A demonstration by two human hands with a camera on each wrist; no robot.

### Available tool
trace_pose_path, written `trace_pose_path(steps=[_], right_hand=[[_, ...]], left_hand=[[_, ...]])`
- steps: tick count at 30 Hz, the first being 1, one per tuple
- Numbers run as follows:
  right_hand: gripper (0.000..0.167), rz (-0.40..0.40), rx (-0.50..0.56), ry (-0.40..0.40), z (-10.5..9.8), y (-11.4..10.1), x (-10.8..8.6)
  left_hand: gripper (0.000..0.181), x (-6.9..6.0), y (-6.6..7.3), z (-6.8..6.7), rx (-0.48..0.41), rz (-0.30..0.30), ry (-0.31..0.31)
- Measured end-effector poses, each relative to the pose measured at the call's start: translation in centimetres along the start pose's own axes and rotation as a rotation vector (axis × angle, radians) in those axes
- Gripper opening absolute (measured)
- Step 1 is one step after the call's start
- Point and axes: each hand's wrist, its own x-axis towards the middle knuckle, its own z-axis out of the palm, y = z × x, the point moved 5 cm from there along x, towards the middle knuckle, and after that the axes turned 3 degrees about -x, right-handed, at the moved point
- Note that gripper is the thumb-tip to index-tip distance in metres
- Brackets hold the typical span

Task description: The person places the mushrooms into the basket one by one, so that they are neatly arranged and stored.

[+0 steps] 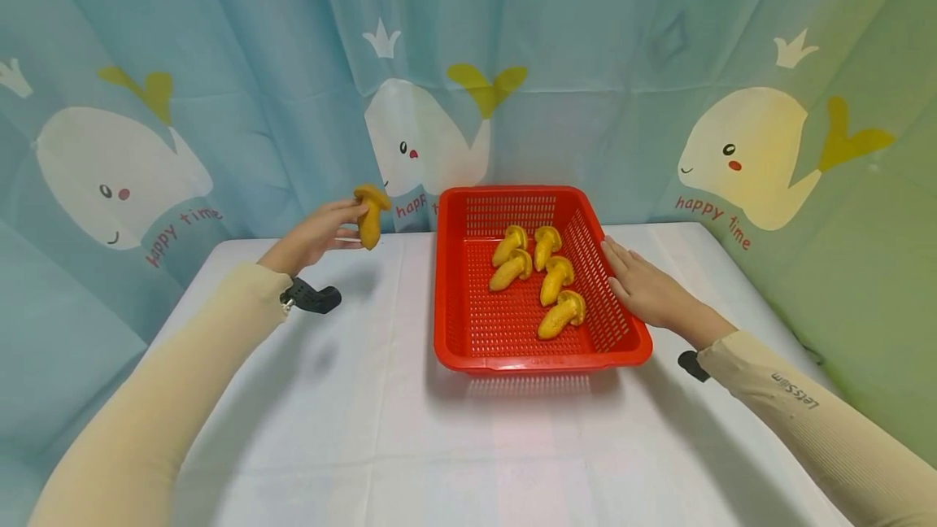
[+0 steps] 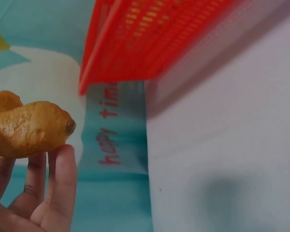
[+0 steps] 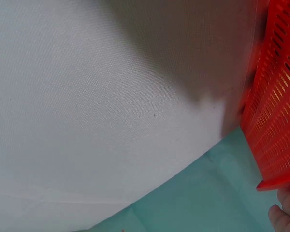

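My left hand pinches a yellow-brown mushroom in the air, left of the red basket. The cap is up and the stem points down in the head view. Close up in the left wrist view, the mushroom lies across the fingertips. With its fingers extended, my right hand touches the basket's right side near the rim. Only some right fingertips show in the right wrist view, beside the basket rim. Several yellow mushrooms lie inside the basket.
Under the basket is a table with a white cloth. A blue curtain printed with whales hangs along the table's back edge, and a green stretch of it runs down the right. Each wrist carries a black strap mount.
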Motion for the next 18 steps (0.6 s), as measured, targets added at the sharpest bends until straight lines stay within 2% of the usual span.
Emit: trace_pose_path(steps=[9,18], right_hand=[[0.065,-0.009,-0.002,-0.005,-0.2,-0.2,0.0],[0.064,-0.037,-0.074,0.021,-0.5,-0.4,0.0]], left_hand=[[0.058,-0.1,1.5,1.8,-0.016,0.032,-0.018],[0.053,0.2,2.2,4.3,0.015,0.018,-0.055]])
